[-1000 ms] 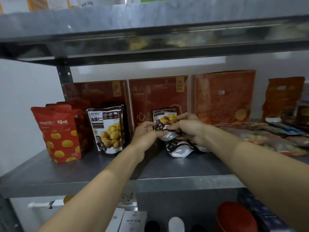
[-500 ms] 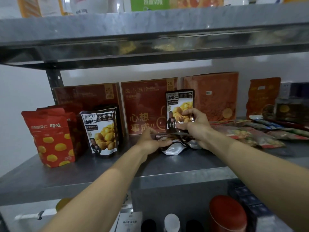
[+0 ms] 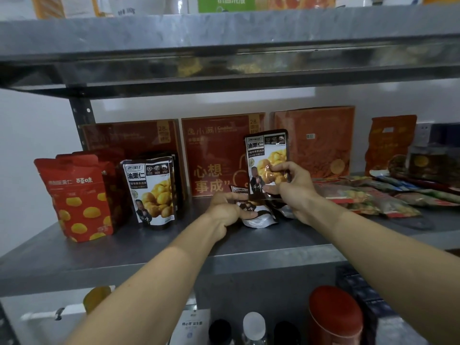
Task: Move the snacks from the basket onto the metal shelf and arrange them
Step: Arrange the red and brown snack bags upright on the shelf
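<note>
At the bottom of the frame, a red canister [image 3: 333, 317] and some bottle tops stood on the level below, and both bare forearms reached up and over the front lip of the shelf [image 3: 149, 247]. At mid-frame the left hand [image 3: 224, 210] sat low with knuckles up. Its fingers curled onto the top edge of a flat pouch [image 3: 258, 217] lying on the shelf, apparently pinching it. The right hand [image 3: 291, 185] was higher and just right of it, with thumb and fingers clamped on the lower half of a raised pouch [image 3: 267, 155], held upright with its label facing the camera. A second earlier both hands had been bunched on that pouch down at the pile. Since then the right hand had lifted it clear and turned it upright while the left dropped to the one beneath, so it was likely about to be stood in a row. Left of centre, the standing pouches [image 3: 151, 190] of the same kind were the probable spot, beside the red bags [image 3: 79, 197]. Loose packets [image 3: 373, 197] sprawled unsorted at the right (the basket was not in view). Red boxes [image 3: 216, 155] lined the back wall.
</note>
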`<state>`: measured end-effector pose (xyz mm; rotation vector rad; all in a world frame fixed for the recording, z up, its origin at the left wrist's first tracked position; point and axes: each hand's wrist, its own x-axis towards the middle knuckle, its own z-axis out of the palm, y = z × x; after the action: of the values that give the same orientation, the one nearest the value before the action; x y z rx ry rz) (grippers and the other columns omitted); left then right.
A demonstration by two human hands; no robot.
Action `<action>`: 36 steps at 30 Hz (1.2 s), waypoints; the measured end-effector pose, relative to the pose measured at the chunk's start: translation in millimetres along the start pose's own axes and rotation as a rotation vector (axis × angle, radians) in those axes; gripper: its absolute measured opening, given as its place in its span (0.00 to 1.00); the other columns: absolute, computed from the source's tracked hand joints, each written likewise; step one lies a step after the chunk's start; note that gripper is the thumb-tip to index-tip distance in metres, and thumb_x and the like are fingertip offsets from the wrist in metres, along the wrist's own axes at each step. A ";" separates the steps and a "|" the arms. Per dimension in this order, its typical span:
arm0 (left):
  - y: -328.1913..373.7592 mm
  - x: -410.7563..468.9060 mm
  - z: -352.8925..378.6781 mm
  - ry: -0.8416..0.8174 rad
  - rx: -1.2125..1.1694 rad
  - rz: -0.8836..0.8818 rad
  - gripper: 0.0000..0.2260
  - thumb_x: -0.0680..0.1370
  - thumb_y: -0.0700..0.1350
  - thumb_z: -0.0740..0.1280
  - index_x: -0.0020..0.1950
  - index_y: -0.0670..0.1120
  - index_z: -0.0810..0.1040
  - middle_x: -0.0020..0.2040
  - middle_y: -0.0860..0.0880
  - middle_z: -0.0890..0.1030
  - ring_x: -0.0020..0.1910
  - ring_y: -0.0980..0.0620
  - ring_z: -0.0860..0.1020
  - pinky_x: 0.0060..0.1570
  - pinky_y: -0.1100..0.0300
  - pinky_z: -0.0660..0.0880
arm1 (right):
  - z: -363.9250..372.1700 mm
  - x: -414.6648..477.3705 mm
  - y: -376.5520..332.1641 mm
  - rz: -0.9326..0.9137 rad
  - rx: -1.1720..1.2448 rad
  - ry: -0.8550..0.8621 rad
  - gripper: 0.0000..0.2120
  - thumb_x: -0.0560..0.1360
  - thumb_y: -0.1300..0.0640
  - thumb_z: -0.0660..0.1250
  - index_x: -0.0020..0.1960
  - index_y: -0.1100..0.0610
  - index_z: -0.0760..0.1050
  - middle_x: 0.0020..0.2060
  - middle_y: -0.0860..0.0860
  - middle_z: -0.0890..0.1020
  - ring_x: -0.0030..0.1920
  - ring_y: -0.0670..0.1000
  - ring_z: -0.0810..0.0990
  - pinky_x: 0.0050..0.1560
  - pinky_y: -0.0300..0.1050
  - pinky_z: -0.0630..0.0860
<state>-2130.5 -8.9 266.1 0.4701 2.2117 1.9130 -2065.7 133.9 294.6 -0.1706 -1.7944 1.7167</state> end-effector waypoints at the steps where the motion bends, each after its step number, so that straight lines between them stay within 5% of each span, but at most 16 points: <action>1: -2.6 -2.3 -3.2 0.013 -0.012 0.021 0.19 0.63 0.27 0.78 0.50 0.41 0.82 0.47 0.45 0.82 0.49 0.49 0.80 0.53 0.60 0.78 | -1.0 -0.5 0.2 0.000 0.015 0.004 0.20 0.67 0.75 0.73 0.49 0.54 0.76 0.46 0.51 0.81 0.44 0.49 0.80 0.46 0.42 0.81; 7: -11.3 -28.3 -43.9 0.033 -0.031 0.187 0.23 0.62 0.25 0.77 0.50 0.46 0.82 0.53 0.45 0.83 0.46 0.54 0.81 0.48 0.64 0.79 | -7.0 -3.9 2.7 0.032 0.155 0.023 0.20 0.66 0.75 0.74 0.49 0.54 0.76 0.52 0.56 0.83 0.52 0.53 0.83 0.50 0.46 0.82; 12: -11.3 -53.2 -80.4 0.068 0.177 0.346 0.24 0.60 0.28 0.79 0.49 0.49 0.80 0.47 0.51 0.81 0.44 0.60 0.80 0.45 0.66 0.78 | 4.7 -12.0 1.6 0.079 0.233 -0.021 0.22 0.66 0.76 0.73 0.55 0.58 0.76 0.53 0.56 0.84 0.54 0.54 0.83 0.55 0.50 0.81; 16: -15.3 -66.5 -108.3 0.146 0.304 0.482 0.22 0.59 0.28 0.79 0.44 0.49 0.79 0.45 0.44 0.79 0.42 0.61 0.77 0.48 0.62 0.76 | 23.9 -23.0 3.3 0.066 0.217 -0.076 0.21 0.65 0.76 0.74 0.50 0.56 0.77 0.53 0.57 0.84 0.57 0.56 0.82 0.60 0.53 0.79; 19: -21.7 -72.3 -131.3 0.170 0.345 0.550 0.21 0.59 0.27 0.79 0.40 0.48 0.78 0.39 0.49 0.77 0.37 0.63 0.75 0.43 0.66 0.74 | 41.4 -34.7 2.5 0.042 0.217 -0.099 0.21 0.64 0.77 0.74 0.48 0.55 0.77 0.50 0.58 0.84 0.55 0.57 0.83 0.60 0.56 0.78; 21: -25.3 -75.8 -148.1 0.186 0.354 0.575 0.20 0.60 0.26 0.78 0.39 0.47 0.78 0.38 0.48 0.78 0.36 0.63 0.75 0.41 0.69 0.73 | 53.8 -44.5 -1.5 0.023 0.217 -0.102 0.21 0.64 0.77 0.74 0.48 0.55 0.76 0.49 0.57 0.84 0.53 0.56 0.83 0.58 0.54 0.80; 26: -29.4 -77.5 -187.7 0.162 0.338 0.588 0.16 0.62 0.24 0.76 0.41 0.40 0.78 0.40 0.44 0.78 0.36 0.65 0.76 0.41 0.73 0.72 | 84.7 -75.9 -11.2 0.001 0.204 -0.080 0.22 0.64 0.79 0.73 0.51 0.60 0.76 0.44 0.55 0.83 0.38 0.44 0.83 0.32 0.37 0.79; 31: -35.0 -62.9 -204.8 0.106 0.330 0.591 0.19 0.61 0.25 0.77 0.40 0.46 0.78 0.39 0.50 0.78 0.37 0.64 0.74 0.44 0.70 0.72 | 112.0 -103.0 -7.6 -0.008 0.124 -0.069 0.23 0.63 0.78 0.74 0.54 0.61 0.76 0.43 0.52 0.83 0.35 0.37 0.81 0.33 0.30 0.75; 36: -39.5 -52.7 -208.6 0.094 0.281 0.565 0.21 0.63 0.27 0.77 0.40 0.52 0.78 0.42 0.52 0.78 0.44 0.58 0.76 0.48 0.67 0.73 | 129.1 -119.7 -6.0 -0.018 0.051 -0.076 0.22 0.62 0.75 0.77 0.49 0.56 0.77 0.44 0.49 0.84 0.41 0.42 0.81 0.41 0.32 0.76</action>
<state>-2156.3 -225.9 256.1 1.1820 2.6288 1.8814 -2037.1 -37.5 265.6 -0.0679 -1.7987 1.7760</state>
